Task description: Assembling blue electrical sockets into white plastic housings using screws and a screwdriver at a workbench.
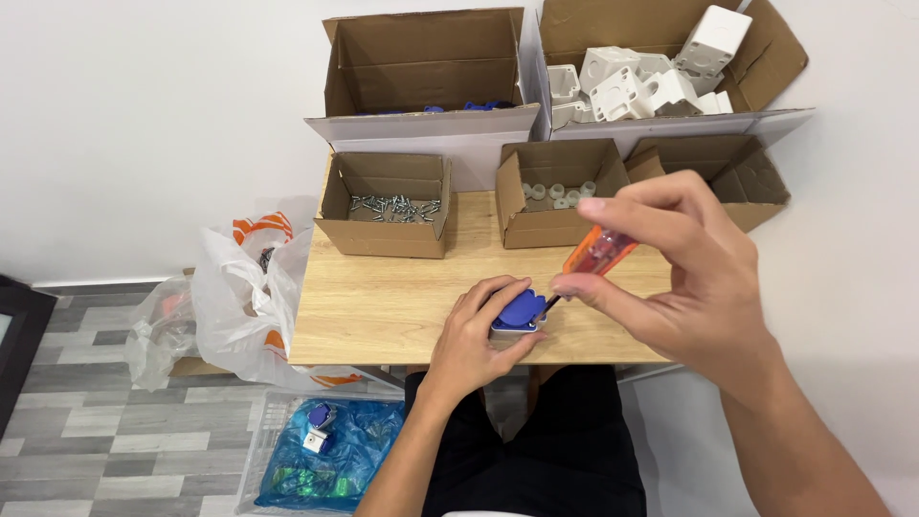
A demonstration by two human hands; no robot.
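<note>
orange screwdriver (599,251) pinched in right hand (691,280) grip, left hand (476,333) clasping blue-topped part (520,312), tip seemingly touching it

- Socket part (518,312) on table (383,297) front edge, under my left hand (476,337).
- Screwdriver (595,255) in my right hand (684,278), just right of it.
- Screw box (388,206) behind-left; plug box (553,191) behind.

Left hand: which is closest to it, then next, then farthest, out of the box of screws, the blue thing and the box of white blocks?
1. Blue part, under the left hand.
2. Box of screws, behind it to the left.
3. Box of white blocks, far back on the right.
</note>
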